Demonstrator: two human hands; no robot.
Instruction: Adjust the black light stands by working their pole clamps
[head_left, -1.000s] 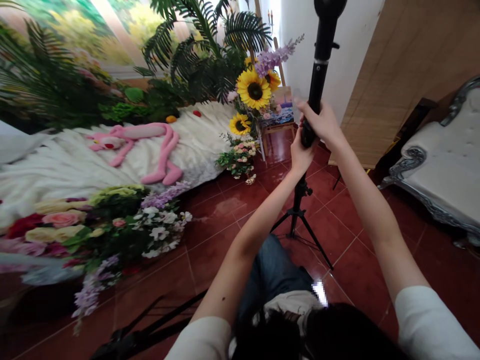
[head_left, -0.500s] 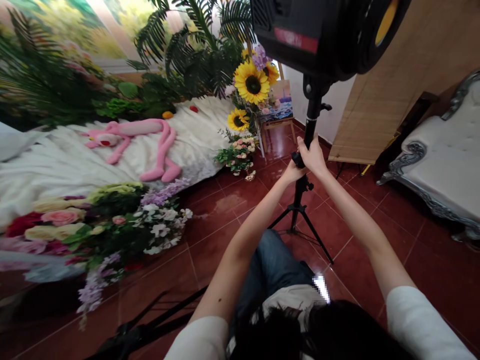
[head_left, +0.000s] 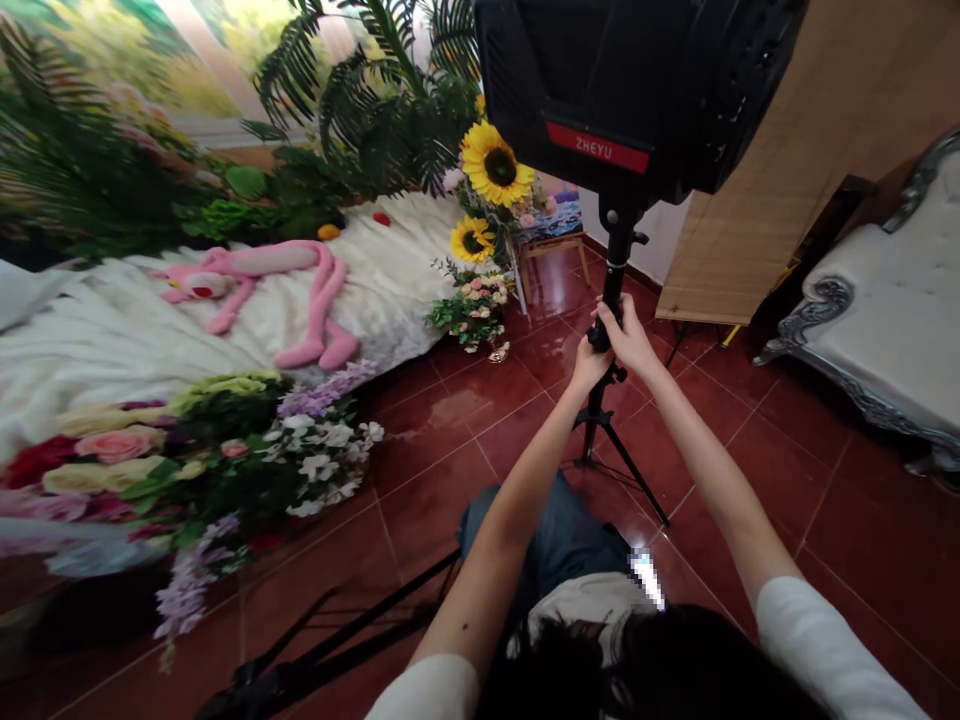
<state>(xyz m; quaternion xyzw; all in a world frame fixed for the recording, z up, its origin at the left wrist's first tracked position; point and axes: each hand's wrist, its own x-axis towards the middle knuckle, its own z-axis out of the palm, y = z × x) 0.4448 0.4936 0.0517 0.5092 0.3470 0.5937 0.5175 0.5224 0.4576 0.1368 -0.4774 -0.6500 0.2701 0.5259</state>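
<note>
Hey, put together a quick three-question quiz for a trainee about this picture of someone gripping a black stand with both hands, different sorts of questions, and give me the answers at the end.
1. Multiple choice: what do the person's left hand and right hand grip?
a) the silver-trimmed white chair
b) the slim black pole
c) the yellow-petalled sunflowers

2. True or false: the long-limbed pink plush toy lies on wrinkled white fabric.

3. Fill in the blank: the bright red label on the boxy black device atop the pole reads ____.

Key:
1. b
2. True
3. ZHEYU
</note>
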